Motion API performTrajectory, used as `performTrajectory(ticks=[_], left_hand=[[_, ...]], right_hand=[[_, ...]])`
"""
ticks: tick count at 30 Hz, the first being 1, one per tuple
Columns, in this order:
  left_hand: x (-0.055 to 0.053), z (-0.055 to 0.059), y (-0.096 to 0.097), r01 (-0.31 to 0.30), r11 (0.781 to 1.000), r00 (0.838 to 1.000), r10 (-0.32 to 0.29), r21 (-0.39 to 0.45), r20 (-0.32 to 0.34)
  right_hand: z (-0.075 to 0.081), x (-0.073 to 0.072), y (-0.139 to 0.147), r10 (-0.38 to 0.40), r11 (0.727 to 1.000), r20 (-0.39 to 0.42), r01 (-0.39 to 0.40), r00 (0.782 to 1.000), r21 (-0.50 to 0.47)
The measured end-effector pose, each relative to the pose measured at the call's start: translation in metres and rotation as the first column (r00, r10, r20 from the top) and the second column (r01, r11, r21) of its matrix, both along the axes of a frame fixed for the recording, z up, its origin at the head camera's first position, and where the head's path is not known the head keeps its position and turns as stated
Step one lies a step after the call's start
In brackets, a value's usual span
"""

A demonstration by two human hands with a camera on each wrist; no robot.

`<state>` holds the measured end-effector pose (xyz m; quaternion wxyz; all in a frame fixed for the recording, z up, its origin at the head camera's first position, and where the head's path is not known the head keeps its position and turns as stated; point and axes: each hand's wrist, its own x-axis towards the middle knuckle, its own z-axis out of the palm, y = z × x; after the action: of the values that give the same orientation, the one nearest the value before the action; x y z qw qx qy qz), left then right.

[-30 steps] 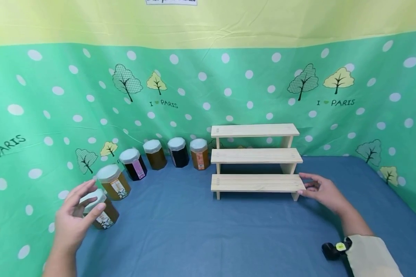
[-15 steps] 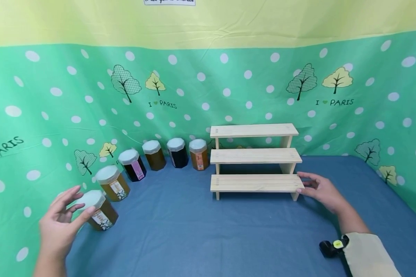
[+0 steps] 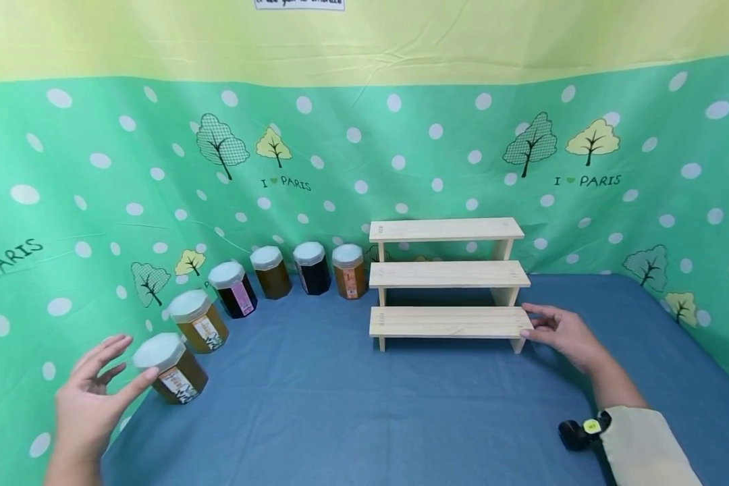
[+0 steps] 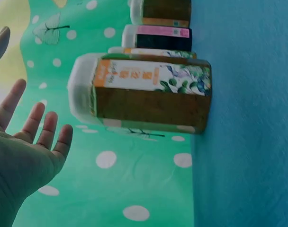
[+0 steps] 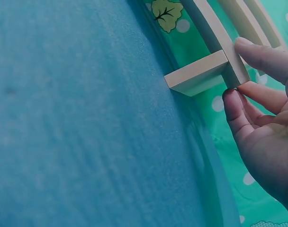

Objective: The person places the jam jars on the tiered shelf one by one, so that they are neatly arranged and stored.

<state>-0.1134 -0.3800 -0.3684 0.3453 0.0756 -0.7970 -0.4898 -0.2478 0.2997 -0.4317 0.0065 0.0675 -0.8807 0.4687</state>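
On the right, a three-tier wooden display riser (image 3: 449, 275) stands on the blue cloth. My right hand (image 3: 561, 337) grips the right end of its lowest board (image 5: 229, 61), thumb on one edge and fingers on the other. At the left, my left hand (image 3: 94, 398) is spread beside the nearest jar (image 3: 185, 381), which has a white lid, brown contents and a floral label. The thumb overlaps the lid's edge in the head view. Seen from the left wrist, the hand (image 4: 30, 146) is apart from the jar (image 4: 148, 101), its fingers extended and holding nothing.
More white-lidded jars curve back toward the riser: a brown one (image 3: 203, 331), a dark one with a pink label (image 3: 237, 297), and several behind. A green dotted curtain (image 3: 340, 169) rises behind and to the sides of the blue cloth (image 3: 316, 412).
My left hand has drawn off to the left and slightly down, away from the nearest jar, uncovering its lid. The right hand stays at the riser's end.
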Motion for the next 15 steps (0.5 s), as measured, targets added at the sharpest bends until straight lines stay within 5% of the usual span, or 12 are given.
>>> performTrajectory(ticks=[6,15], left_hand=[[-0.001,-0.009,-0.011,-0.027,1.000,0.996,0.026,0.012,0.081],[-0.004,-0.024,-0.027,0.137,0.954,0.972,-0.182,0.268,0.151]], right_hand=[[0.001,-0.001,0.002,0.018,1.000,0.021,-0.018,1.000,-0.024],[0.002,-0.002,0.003,0.042,0.999,0.040,-0.041,0.998,-0.029]])
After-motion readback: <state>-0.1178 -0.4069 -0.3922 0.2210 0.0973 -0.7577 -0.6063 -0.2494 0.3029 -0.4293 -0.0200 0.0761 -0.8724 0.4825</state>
